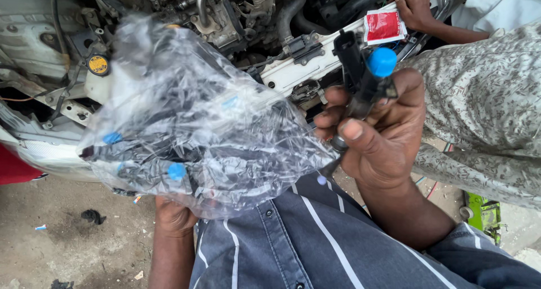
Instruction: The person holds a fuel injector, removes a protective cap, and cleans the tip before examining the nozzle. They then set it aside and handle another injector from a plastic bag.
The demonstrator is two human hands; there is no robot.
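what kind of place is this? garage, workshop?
Most likely an open-air car repair spot. An open engine bay with hoses and a yellow cap fills the top, the ground is bare and littered, and the right hand holds a black part with a blue cap.

The dirt ground (73, 249) lies near left, grey and dusty. A dark scrap (93, 215) rests on it, with small litter bits (40, 227) left of that and near it.
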